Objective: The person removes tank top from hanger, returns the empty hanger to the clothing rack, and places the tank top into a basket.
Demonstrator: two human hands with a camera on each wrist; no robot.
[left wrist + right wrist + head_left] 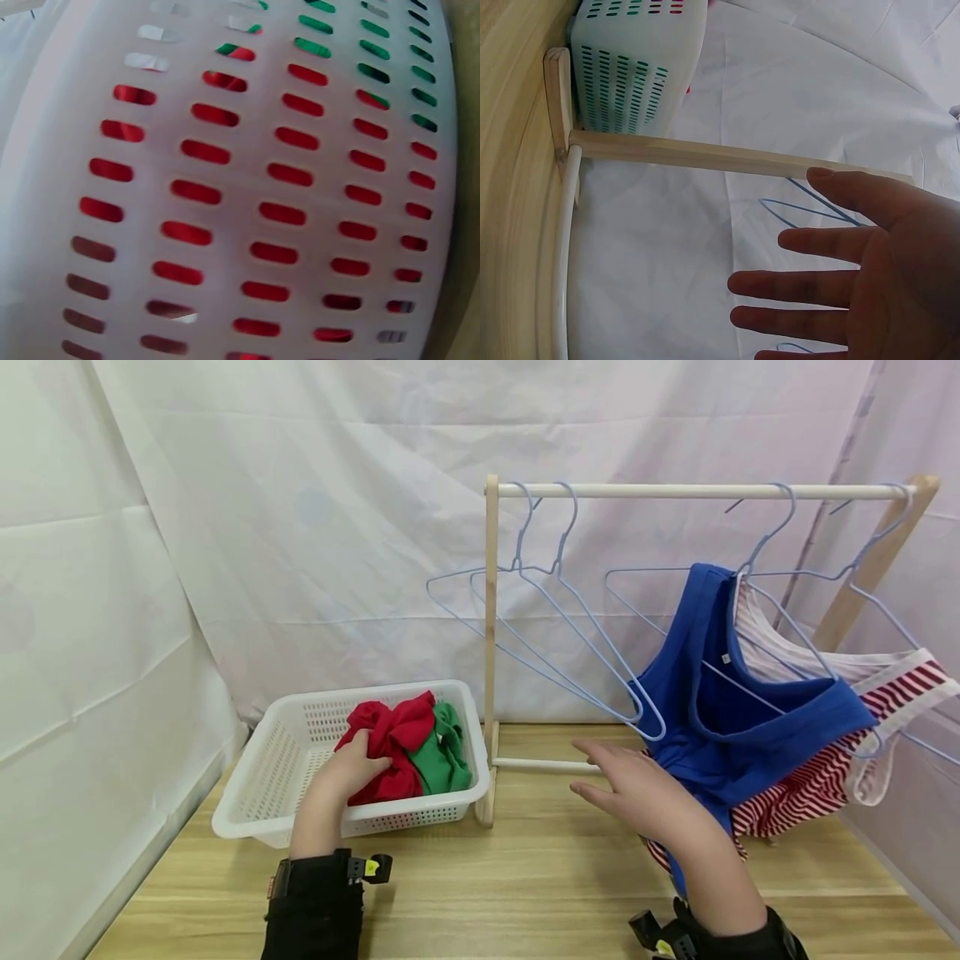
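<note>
Sleeves (315, 906) in black are seen at the bench's (517, 893) front edge, each with a small camera (377, 868) strapped at the wrist. From the left one, the forearm is stretched forward over the near rim of the white basket (450, 814), and the left hand (349, 767) is lowered inside, back upward, thumb pointed right. The red garment (393, 735), which lies in the basket's right half, is touched by it; the fingertips are hidden, so whether they are clamped on the cloth cannot be told. From the front edge's right part, the other forearm is slanted forward and leftward. The right hand (645, 785) is held above the bench, its fingers straight and spread apart, nothing gripped. The basket is set by the bench's left edge, toward the back left corner; a green garment (442, 756) is tucked against its right side. Just beside it is placed the rack (491, 610), from which bare hangers (555, 564), a blue garment (757, 735) and, behind that, a striped garment (795, 797) are hung. The rear is covered by a white curtain (337, 568).
</note>
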